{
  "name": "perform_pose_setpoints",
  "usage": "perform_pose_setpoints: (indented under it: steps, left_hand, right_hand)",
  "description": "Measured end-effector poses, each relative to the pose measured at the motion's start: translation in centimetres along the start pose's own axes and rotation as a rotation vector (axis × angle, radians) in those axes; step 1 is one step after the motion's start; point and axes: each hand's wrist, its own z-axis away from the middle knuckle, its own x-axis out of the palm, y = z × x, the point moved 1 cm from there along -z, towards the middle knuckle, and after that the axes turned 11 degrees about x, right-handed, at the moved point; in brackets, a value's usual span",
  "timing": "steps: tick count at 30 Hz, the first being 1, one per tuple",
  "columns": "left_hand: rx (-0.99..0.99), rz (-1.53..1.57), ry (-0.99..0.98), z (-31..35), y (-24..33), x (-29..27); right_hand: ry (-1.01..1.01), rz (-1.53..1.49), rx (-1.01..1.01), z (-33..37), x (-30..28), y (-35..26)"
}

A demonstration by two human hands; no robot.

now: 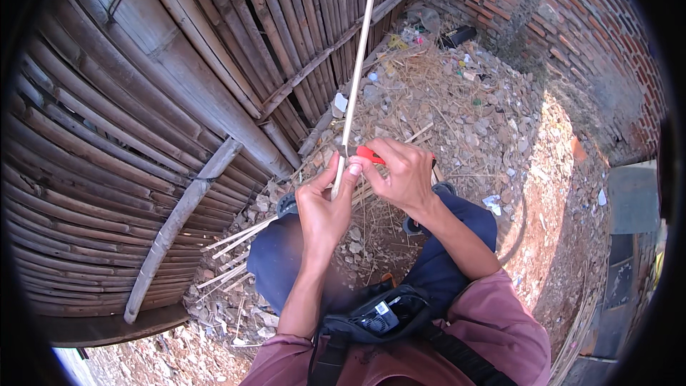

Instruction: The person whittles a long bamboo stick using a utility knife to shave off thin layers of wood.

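Observation:
In the middle of the head view my left hand (321, 200) grips the lower part of a long pale bamboo stick (356, 75), which rises up and slightly to the right. My right hand (401, 175) is wrapped round a knife with a red handle (371, 155). Its dark blade (349, 150) lies across the stick, touching it just above my left fingers. My right thumb rests close to my left thumb beside the blade. The stick's lower end is partly hidden by my left hand.
Several pale bamboo strips (232, 257) lie on rubble by my left leg. A bamboo-slat wall (214, 64) stands on the left, with a diagonal pole (179, 232) against it. A brick wall (614, 50) is at the far right. Gravel and litter (457, 107) cover the ground ahead.

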Motion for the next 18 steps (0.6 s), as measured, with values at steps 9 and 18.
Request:
perform_pose_setpoints:
  steps: [9,18]
  left_hand:
    - [0.074,0.121,-0.057,-0.1,-1.5,0.0]
    - [0.098,-0.016,-0.007,-0.4,-1.3,0.3]
  right_hand:
    - [-0.265,-0.129,0.037,-1.0,-0.8,1.2]
    - [-0.234,-0.143,0.012,-0.6,-0.6,2.1]
